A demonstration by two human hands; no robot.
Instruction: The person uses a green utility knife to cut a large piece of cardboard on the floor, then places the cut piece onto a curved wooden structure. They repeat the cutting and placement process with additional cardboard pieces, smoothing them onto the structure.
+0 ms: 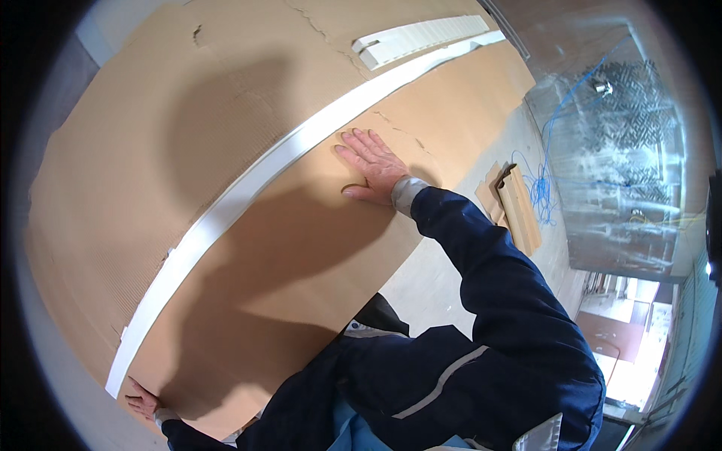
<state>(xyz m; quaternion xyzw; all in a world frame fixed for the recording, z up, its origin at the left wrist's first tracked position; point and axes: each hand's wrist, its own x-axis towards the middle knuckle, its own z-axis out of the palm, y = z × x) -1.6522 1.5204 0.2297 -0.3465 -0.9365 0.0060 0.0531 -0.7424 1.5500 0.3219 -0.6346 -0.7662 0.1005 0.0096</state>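
Note:
A long white strip (286,154) runs across a large sheet of brown cardboard (120,188), from its lower left edge to the upper right. My right hand (376,164) lies flat on the cardboard, just on the near side of the strip, fingers stretched and thumb apart. At the lower left, my left hand (143,400) rests on the sheet beside the strip's end, its fingers extended and holding nothing. Whether its fingertips touch the strip I cannot tell. A ribbed white piece (421,41) lies beyond the strip's far end.
Creases and tears mark the cardboard's surface. Folded brown cardboard pieces (519,207) lie on the floor at the right, by a tangle of blue cord (541,188). Farther right is a shiny metal surface (624,165). The sheet's near edge meets my body.

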